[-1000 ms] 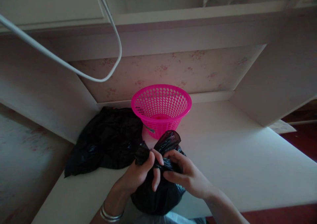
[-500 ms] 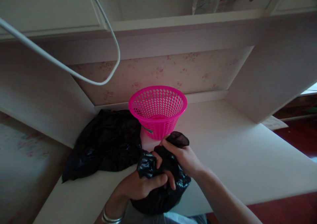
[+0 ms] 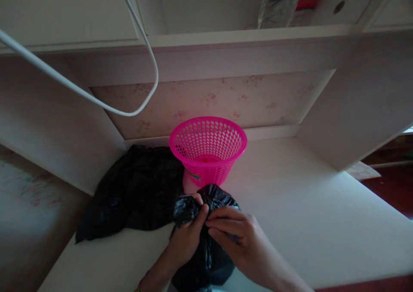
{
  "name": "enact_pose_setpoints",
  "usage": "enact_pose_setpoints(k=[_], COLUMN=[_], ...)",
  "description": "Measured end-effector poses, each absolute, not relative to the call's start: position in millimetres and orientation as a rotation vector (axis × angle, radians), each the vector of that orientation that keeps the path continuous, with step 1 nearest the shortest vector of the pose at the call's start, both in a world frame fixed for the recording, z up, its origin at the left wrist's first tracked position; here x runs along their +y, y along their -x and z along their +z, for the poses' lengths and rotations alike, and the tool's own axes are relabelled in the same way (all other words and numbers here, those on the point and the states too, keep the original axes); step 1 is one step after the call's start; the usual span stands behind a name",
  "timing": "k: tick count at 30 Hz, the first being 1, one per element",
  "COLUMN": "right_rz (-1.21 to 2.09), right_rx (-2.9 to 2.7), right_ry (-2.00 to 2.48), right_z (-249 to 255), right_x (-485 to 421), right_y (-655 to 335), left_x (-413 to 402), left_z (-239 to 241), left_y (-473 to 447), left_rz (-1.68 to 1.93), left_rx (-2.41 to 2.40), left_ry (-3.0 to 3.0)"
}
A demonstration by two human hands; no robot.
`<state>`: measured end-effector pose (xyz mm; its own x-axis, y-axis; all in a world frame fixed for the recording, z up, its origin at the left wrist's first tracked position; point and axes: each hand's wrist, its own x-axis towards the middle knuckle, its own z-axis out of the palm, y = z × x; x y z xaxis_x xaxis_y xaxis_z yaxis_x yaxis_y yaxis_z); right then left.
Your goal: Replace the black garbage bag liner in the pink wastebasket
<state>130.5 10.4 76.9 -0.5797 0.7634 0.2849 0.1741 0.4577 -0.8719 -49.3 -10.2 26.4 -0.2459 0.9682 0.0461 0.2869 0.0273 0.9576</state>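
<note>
A filled black plastic bag [image 3: 206,262] sits at the near edge of the white desk [image 3: 306,214]. My left hand [image 3: 187,240] pinches one twisted ear of the bag's top between thumb and fingers. My right hand [image 3: 241,240] is closed on the other ear, fingers pressed over the knot area. Both hands meet above the bag's neck. Just behind them stands an empty pink perforated basket [image 3: 208,148].
A crumpled heap of black plastic bags [image 3: 135,193] lies at the desk's back left, touching the basket. A white cable [image 3: 97,98] loops down from above. A shelf [image 3: 245,36] overhangs the desk; side panels close it in left and right.
The right hand came back from the bag's far ear toward me and now meets the left hand over the neck. The loose ears are drawn tighter and lower.
</note>
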Motion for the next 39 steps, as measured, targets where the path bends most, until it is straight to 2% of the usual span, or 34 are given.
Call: enact_pose_setpoints(k=[4,9,11,15,17,24,28,31,39], right_rz=[0.790,0.852,0.783,0.360,0.292,0.653,0.952,1.129,1.486], right_rx=[-2.067,-2.455,-2.535,-2.424,-2.331,-2.240,-2.104,-1.944,-1.743], right_ry=[0.815,0.612,0.638,0.772,0.805,0.815,0.756,0.827,0.744], right_z=[67,73,72,55,45,40,50,50,31], right_x=[29,49,51,47,43,33,30,27,17], right_y=[-136,-137,-133,-125,-123,-129,-138,-148,-164], left_x=[-19,-26,-26,-29,-32,-37,-34,-34,-37], left_z=[29,44,49,45,37,34,44,45,55], left_y=[50,62,67,69,66,57,59,60,56], left_rz=[1.204,1.011,0.991,1.186,1.289,1.162,1.257,1.306,1.171], left_rx=[1.585,1.263,1.185,1.270,1.251,1.173,1.122,1.052,1.112], left_ry=[-1.664,-2.151,-2.278,-2.203,-2.179,-2.441,-2.527,-2.484,-2.191])
